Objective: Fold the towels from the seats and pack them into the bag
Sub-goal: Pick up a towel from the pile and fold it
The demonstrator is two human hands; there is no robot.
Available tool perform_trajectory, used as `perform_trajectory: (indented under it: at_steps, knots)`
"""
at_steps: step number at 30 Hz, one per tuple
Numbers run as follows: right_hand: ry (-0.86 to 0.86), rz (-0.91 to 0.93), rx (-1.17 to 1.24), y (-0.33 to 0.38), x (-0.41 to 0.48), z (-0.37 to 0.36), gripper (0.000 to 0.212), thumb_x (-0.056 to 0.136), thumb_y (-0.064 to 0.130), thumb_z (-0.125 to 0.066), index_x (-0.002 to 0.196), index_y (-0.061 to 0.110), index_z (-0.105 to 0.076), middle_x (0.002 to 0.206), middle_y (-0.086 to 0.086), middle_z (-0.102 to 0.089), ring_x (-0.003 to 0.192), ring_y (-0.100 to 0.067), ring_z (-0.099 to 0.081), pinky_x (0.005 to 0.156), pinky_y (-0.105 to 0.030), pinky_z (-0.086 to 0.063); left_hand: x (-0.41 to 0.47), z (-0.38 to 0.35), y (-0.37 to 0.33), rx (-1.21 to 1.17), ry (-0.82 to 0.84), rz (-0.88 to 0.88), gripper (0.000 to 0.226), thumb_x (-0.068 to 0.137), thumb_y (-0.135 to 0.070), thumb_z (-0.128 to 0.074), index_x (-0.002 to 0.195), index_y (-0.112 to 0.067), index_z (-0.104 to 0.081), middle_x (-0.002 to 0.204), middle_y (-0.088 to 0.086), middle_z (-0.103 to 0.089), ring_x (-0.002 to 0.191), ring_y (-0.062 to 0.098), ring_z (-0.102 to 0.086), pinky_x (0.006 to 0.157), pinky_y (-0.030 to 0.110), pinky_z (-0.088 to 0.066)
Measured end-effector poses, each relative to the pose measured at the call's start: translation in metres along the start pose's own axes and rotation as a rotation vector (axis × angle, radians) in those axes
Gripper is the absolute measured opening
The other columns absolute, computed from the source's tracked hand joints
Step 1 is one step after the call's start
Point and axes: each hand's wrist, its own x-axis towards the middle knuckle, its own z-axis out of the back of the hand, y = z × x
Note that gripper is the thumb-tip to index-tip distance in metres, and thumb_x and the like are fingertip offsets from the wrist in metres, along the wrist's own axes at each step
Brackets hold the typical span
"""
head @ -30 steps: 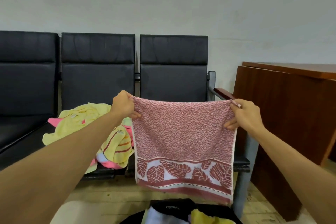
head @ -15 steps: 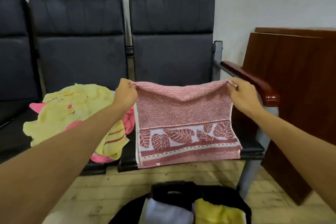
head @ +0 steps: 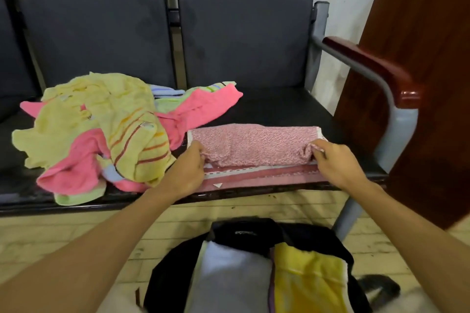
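Half a second ago the pink patterned towel [head: 256, 145] was held up in the air, and now it has been laid down flat on the black seat [head: 284, 107], folded over on itself. Its left corner is pinched by the left hand [head: 187, 169] and its right corner by the right hand [head: 335, 160], so the towel is stretched between them. A messy pile of yellow and pink towels [head: 101, 129] is seen just beside it on the left, and the open black bag [head: 254, 234] is seen on the floor below.
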Motion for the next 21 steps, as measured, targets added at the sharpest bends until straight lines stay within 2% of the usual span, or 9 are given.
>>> perform_trajectory:
  at_steps: [2, 5, 7, 9, 11, 13, 16, 18, 21]
  knots:
    - [0.048, 0.033, 0.045, 0.001, 0.005, -0.005, 0.022, 0.100, 0.013, -0.046, 0.108, 0.009, -0.066, 0.099, -0.021, -0.068, 0.085, -0.039, -0.060, 0.070, -0.043, -0.047, 0.003, 0.003, 0.003, 0.085, 0.003, -0.015, 0.014, 0.096, -0.003, -0.037, 0.109, -0.007, -0.041, 0.089, 0.010, -0.055, 0.080, 0.028, -0.054, 0.074, 0.043, -0.043]
    - [0.062, 0.041, 0.114, 0.005, 0.011, -0.004, 0.025, 0.101, 0.014, -0.045, 0.114, 0.013, -0.067, 0.109, -0.013, -0.068, 0.093, -0.032, -0.061, 0.074, -0.036, -0.047, 0.007, 0.010, 0.008, 0.088, -0.036, 0.047, 0.020, 0.095, 0.000, -0.037, 0.113, -0.008, -0.042, 0.093, 0.013, -0.056, 0.081, 0.030, -0.056, 0.077, 0.051, -0.046]
    - [0.013, 0.017, 0.165, 0.007, 0.013, 0.001, 0.028, 0.101, 0.015, -0.045, 0.121, 0.015, -0.065, 0.107, -0.009, -0.067, 0.092, -0.025, -0.059, 0.069, -0.026, -0.044, 0.006, 0.014, 0.009, 0.028, -0.100, 0.060, 0.018, 0.097, -0.001, -0.035, 0.112, -0.008, -0.042, 0.091, 0.011, -0.056, 0.081, 0.029, -0.055, 0.073, 0.047, -0.046]
    - [-0.053, -0.001, 0.225, 0.008, 0.014, 0.008, 0.029, 0.102, 0.016, -0.044, 0.122, 0.015, -0.064, 0.102, -0.004, -0.064, 0.086, -0.017, -0.053, 0.062, -0.011, -0.035, 0.005, 0.018, 0.009, -0.069, -0.168, 0.073, 0.013, 0.100, -0.006, -0.034, 0.110, -0.010, -0.041, 0.083, 0.008, -0.055, 0.074, 0.025, -0.054, 0.063, 0.039, -0.043]
    - [-0.127, 0.002, 0.290, 0.007, 0.014, 0.017, 0.029, 0.103, 0.014, -0.042, 0.122, 0.012, -0.064, 0.107, -0.005, -0.065, 0.089, -0.016, -0.055, 0.062, -0.007, -0.034, 0.002, 0.025, 0.005, -0.138, -0.235, 0.074, 0.009, 0.102, -0.011, -0.033, 0.107, -0.011, -0.041, 0.078, 0.000, -0.052, 0.065, 0.014, -0.050, 0.056, 0.026, -0.039]
    - [-0.173, 0.008, 0.331, 0.004, 0.014, 0.022, 0.031, 0.103, 0.012, -0.041, 0.124, 0.010, -0.063, 0.114, -0.008, -0.066, 0.096, -0.020, -0.058, 0.069, -0.013, -0.037, -0.004, 0.031, -0.002, -0.165, -0.295, 0.039, 0.008, 0.102, -0.012, -0.034, 0.103, -0.013, -0.043, 0.080, -0.005, -0.053, 0.064, 0.008, -0.047, 0.056, 0.022, -0.038]
    - [-0.161, -0.007, 0.345, -0.005, 0.009, 0.028, 0.026, 0.103, 0.012, -0.041, 0.114, 0.007, -0.064, 0.109, -0.009, -0.065, 0.094, -0.019, -0.055, 0.073, -0.021, -0.034, -0.014, 0.038, -0.002, -0.173, -0.301, 0.003, 0.011, 0.100, -0.012, -0.038, 0.097, -0.017, -0.048, 0.084, -0.005, -0.061, 0.068, 0.020, -0.055, 0.064, 0.036, -0.044]
    - [-0.092, -0.016, 0.338, -0.011, 0.003, 0.029, 0.022, 0.103, 0.014, -0.042, 0.105, 0.013, -0.064, 0.103, -0.008, -0.065, 0.091, -0.020, -0.055, 0.072, -0.025, -0.034, -0.022, 0.040, 0.002, -0.077, -0.196, 0.001, 0.013, 0.098, -0.012, -0.040, 0.095, -0.019, -0.051, 0.074, 0.000, -0.061, 0.061, 0.021, -0.054, 0.059, 0.034, -0.041]
    - [0.115, -0.011, 0.251, -0.023, -0.004, 0.025, 0.022, 0.102, 0.017, -0.046, 0.104, 0.023, -0.067, 0.110, -0.005, -0.068, 0.100, -0.022, -0.059, 0.078, -0.028, -0.038, -0.029, 0.040, 0.004, 0.076, 0.009, 0.042, 0.014, 0.097, -0.011, -0.041, 0.100, -0.020, -0.052, 0.081, 0.002, -0.060, 0.058, 0.016, -0.050, 0.054, 0.029, -0.037]
